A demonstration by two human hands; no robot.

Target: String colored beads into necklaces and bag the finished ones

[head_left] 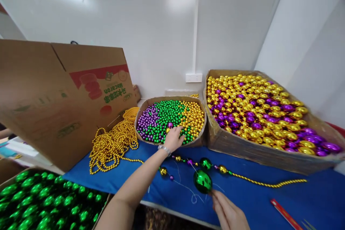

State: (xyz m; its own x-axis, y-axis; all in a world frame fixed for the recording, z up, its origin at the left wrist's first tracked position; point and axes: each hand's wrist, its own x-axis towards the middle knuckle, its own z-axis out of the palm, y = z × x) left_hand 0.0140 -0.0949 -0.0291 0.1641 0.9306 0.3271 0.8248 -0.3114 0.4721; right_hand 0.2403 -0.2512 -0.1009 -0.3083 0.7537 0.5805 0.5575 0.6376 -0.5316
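The left hand (pixel 174 138) lies palm down in the bead box (pixel 151 101) at the far middle of the cloth (pixel 296 194), fingers loosely spread over the small beads (pixel 161 115), which lie in purple, green and gold patches. The fingertips sink among them, so I cannot tell if one is picked up. The right hand (pixel 229 214), near and right of centre, pinches the lower edge of a large green ball (pixel 202 181). The ball sits on the cloth at the near end of a strand (pixel 250 181) that runs right as a thin gold line, with a loose white thread (pixel 183 187) curling just left of it.

Risks, as I judge them:
- The ball is glossy and round, and a light pinch at its edge could let it roll toward the near edge of the cloth
- The left forearm crosses over the strung part, so drawing it back low could drag the strand or snag the thread
- Raking through the colour patches could mix them or flick beads over the low rim
- The gold chains (pixel 113 143) heaped just left of the bead box could catch the wrist
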